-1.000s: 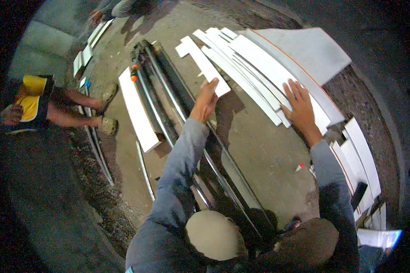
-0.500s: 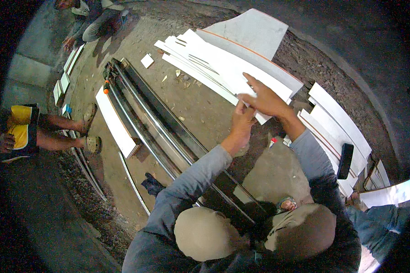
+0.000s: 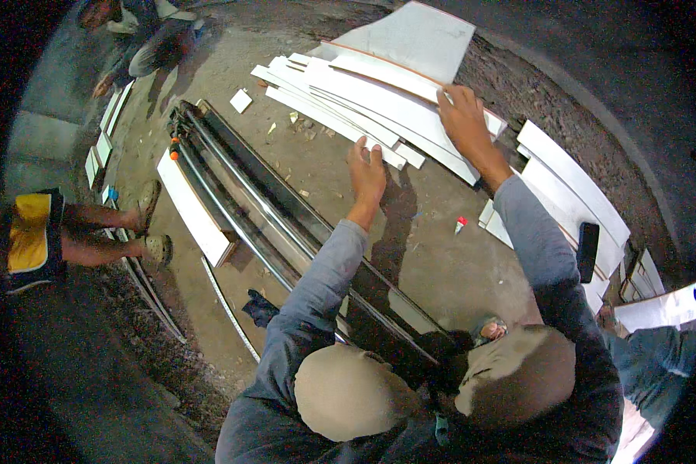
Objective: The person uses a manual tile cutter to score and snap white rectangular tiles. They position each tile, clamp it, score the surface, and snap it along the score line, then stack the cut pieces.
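White tile strips (image 3: 336, 97) lie in a loose, overlapping pile on the ground ahead of me. My left hand (image 3: 366, 176) is at the near edge of the pile, its fingers apart and touching the ends of narrow strips. Farther right, my right hand (image 3: 469, 130) reaches over the pile. Its bent fingers hold the right end of a white tile strip with a brown edge (image 3: 387, 73); part of that end is hidden by the hand. A long tile cutter (image 3: 247, 182) with two shiny rails stretches from my knees away to the left.
A grey-white tile panel (image 3: 410, 39) lies beyond the pile. More tiles (image 3: 576, 182) are stacked at right, a black phone-like object (image 3: 588, 251) on them. A small red-and-white item (image 3: 461, 224) and a dark cloth (image 3: 260, 309) lie on the ground. Other people are at left and upper left.
My hands, close together before, have moved apart: the left toward me and left, the right away from me. Strips in the pile have shifted, and one with a brown edge is now at my right hand.
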Tool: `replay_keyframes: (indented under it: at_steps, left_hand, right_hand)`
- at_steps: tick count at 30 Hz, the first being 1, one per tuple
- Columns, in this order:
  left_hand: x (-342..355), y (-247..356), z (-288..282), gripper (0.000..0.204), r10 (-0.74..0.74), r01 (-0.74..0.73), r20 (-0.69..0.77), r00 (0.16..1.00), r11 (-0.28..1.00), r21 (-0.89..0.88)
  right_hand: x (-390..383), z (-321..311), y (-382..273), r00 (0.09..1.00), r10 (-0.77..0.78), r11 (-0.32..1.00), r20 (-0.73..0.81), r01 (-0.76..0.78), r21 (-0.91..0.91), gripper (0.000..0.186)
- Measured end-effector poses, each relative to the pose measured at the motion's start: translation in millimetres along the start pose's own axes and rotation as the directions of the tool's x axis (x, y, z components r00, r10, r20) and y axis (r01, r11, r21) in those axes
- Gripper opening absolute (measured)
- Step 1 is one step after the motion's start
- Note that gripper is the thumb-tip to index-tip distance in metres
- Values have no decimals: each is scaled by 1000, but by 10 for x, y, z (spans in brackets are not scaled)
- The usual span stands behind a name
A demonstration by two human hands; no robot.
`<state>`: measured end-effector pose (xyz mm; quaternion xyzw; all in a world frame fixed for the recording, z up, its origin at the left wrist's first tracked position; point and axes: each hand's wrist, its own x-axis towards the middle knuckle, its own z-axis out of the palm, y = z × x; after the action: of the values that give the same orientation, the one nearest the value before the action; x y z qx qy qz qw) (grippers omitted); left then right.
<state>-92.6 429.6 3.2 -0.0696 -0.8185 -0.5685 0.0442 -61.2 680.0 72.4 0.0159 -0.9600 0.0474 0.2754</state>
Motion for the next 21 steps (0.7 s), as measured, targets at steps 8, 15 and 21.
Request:
replay_keyframes:
  at_steps: [8, 15, 21]
  left_hand:
    - [248, 56, 153, 88, -20, -107, 246, 969, 864, 492]
    - [122, 130, 122, 88, -115, -1, 251, 961, 907, 420]
    - [-141, 218, 33, 81, 67, -129, 204, 977, 941, 312]
  right_hand:
    - [-226, 69, -224, 997, 29, 986, 72, -17, -163, 39]
    - [-356, -163, -375, 992, 80, 992, 100, -69, -104, 53]
    - [-571, -421, -558, 998, 54, 997, 31, -53, -56, 47]
